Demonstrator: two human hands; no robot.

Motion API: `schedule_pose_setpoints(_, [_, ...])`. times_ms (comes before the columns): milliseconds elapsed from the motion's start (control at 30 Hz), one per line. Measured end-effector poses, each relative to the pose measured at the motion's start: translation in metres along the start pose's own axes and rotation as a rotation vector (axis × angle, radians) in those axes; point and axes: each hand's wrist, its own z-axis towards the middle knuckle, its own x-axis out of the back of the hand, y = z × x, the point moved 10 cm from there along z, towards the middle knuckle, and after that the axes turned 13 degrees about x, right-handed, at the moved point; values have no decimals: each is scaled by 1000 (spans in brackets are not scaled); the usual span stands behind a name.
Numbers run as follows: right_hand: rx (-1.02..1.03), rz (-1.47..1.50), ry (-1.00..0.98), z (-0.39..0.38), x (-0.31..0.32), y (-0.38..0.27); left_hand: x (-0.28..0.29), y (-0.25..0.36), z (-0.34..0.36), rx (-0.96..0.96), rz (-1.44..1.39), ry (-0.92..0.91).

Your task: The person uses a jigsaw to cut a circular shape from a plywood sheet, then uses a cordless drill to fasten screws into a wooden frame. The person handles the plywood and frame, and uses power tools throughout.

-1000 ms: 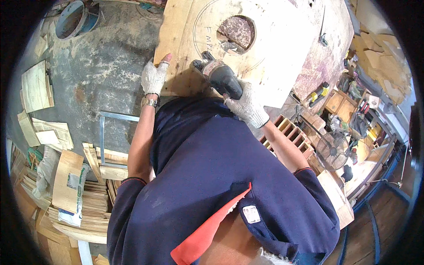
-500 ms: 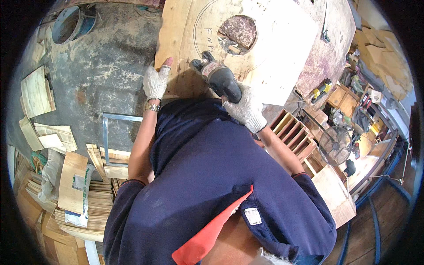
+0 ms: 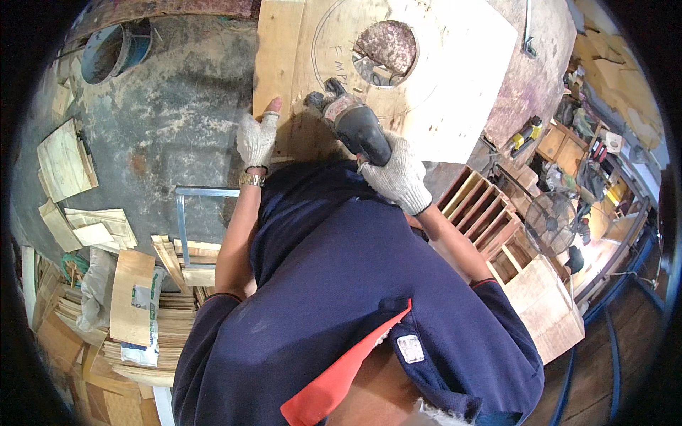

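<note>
A pale plywood board [image 3: 462, 92] lies in front of me, with a round hole cut through it and pencilled circles around the hole. In my right hand [image 3: 399, 174], which wears a white knit glove, is a black hand-held power tool [image 3: 361, 131]. Its front end rests on the board, just below and left of the hole; its working tip is hidden. My gloved left hand [image 3: 258, 140] grips the board's near left edge, bare thumb on top and the other fingers mostly out of sight.
A blue bucket-like container [image 3: 106, 53] stands far left on the stained floor. Wood offcuts [image 3: 67, 160] and stacked thin slats [image 3: 167, 330] lie at left, near a metal frame [image 3: 182, 227]. At right are a slotted wooden unit [image 3: 483, 213], a fan [image 3: 550, 221] and cluttered tools.
The view has shifted slightly, so the surroundings sit a little differently. Both hands keep their holds, and the power tool stays at nearly the same spot on the board.
</note>
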Motion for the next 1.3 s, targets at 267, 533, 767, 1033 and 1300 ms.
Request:
schedule_pose_setpoints(267, [21, 5, 11, 7, -2, -5, -3, 1, 0, -43, -104, -40])
schedule_pose_setpoints(533, [4, -30, -26, 11, -1, -11, -9, -13, 13, -69, -92, 22])
schedule_pose_setpoints(767, [49, 48, 6, 14, -3, -15, -5, -13, 8, -25, -90, 34])
schedule_pose_setpoints(1033, [118, 91, 101, 20, -9, -12, -3, -13, 5, 45, -20, 30])
schedule_pose_setpoints(1300, [50, 104, 100, 20, -9, -18, -6, -19, 8, 87, 41, 33])
